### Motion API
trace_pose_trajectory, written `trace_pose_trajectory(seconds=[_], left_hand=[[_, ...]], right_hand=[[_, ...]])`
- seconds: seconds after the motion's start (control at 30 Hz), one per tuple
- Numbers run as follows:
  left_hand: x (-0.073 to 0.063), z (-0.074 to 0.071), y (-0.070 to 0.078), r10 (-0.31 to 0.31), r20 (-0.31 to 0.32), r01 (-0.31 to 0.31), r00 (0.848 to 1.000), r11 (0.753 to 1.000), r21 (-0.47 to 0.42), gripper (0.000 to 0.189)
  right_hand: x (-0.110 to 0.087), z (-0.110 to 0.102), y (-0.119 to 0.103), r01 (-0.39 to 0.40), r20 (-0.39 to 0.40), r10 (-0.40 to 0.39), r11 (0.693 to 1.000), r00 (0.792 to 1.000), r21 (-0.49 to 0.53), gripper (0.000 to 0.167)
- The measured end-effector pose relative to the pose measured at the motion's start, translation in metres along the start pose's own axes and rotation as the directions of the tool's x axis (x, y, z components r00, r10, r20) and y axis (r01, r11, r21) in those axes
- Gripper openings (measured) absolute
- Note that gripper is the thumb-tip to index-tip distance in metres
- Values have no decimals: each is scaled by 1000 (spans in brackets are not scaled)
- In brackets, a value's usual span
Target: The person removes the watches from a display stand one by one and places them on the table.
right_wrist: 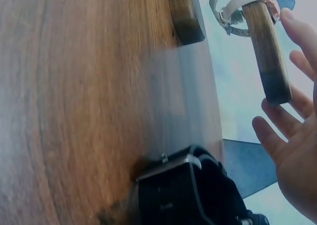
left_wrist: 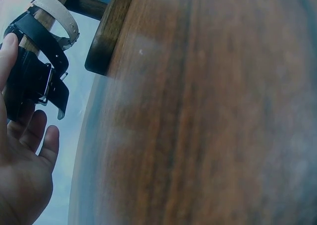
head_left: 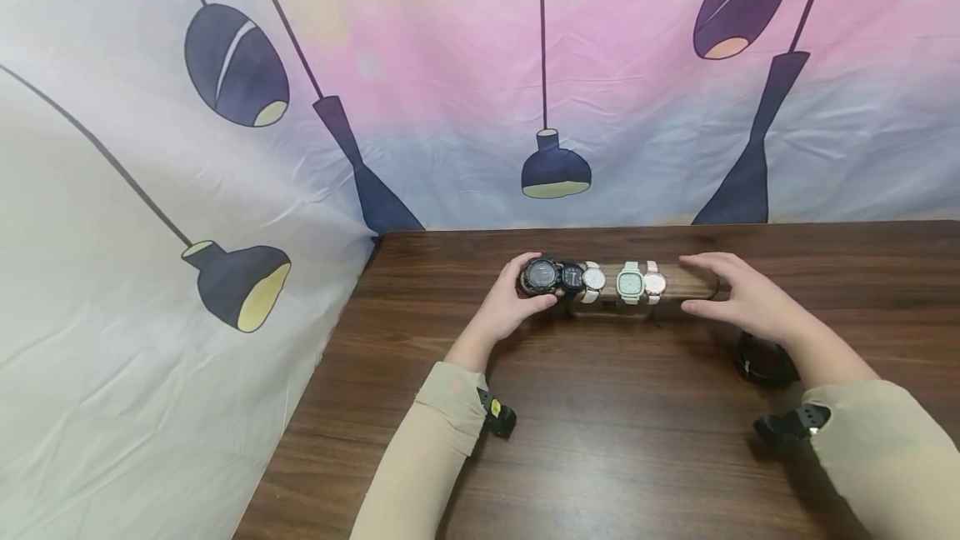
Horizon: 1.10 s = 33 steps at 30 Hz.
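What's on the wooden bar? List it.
Two black watches, two white-strapped watches, and a mint-green watch between the white pair. The part of the wooden bar under them is hidden.

The dark-brown wood-grained table is viewed from above, forward and down, by the head camera; the brown wooden bar-shaped watch stand is shared (nearer, from low down) by both wrist views.
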<state>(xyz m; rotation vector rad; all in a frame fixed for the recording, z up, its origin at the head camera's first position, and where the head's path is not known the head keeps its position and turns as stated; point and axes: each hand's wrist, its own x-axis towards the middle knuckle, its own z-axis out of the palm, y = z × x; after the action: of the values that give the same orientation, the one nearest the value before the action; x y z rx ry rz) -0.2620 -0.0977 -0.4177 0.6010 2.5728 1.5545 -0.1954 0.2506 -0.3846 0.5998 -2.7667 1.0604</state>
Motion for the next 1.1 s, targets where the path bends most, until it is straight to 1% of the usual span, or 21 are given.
trace_pose_trajectory(seconds=[0.13, 0.33, 0.5, 0.63, 0.83, 1.1], left_hand=[[0, 0, 0, 2, 0, -2, 1000, 1000, 2, 69], [0, 0, 0, 4, 1, -4, 1000, 1000, -3, 69], [-1, 0, 1, 5, 3, -5, 1000, 1000, -10, 69], [-1, 0, 1, 6, 2, -6, 1000, 1000, -10, 69], [-1, 0, 2, 5, 2, -5, 1000, 1000, -8, 69], [-1, 0, 0, 2, 4, -2, 1000, 1000, -5, 69]], right_hand=[[3, 5, -2, 32, -18, -32, 999, 999, 3, 64], [8, 12, -4, 23, -24, -22, 1000, 999, 15, 63], [13, 17, -4, 40, -45, -40, 999, 998, -5, 61], [15, 18, -6, 30, -50, -30, 999, 998, -13, 61], [17, 20, -8, 15, -35, -16, 1000, 999, -18, 61], [18, 22, -12, -23, -20, 22, 999, 1000, -46, 59]])
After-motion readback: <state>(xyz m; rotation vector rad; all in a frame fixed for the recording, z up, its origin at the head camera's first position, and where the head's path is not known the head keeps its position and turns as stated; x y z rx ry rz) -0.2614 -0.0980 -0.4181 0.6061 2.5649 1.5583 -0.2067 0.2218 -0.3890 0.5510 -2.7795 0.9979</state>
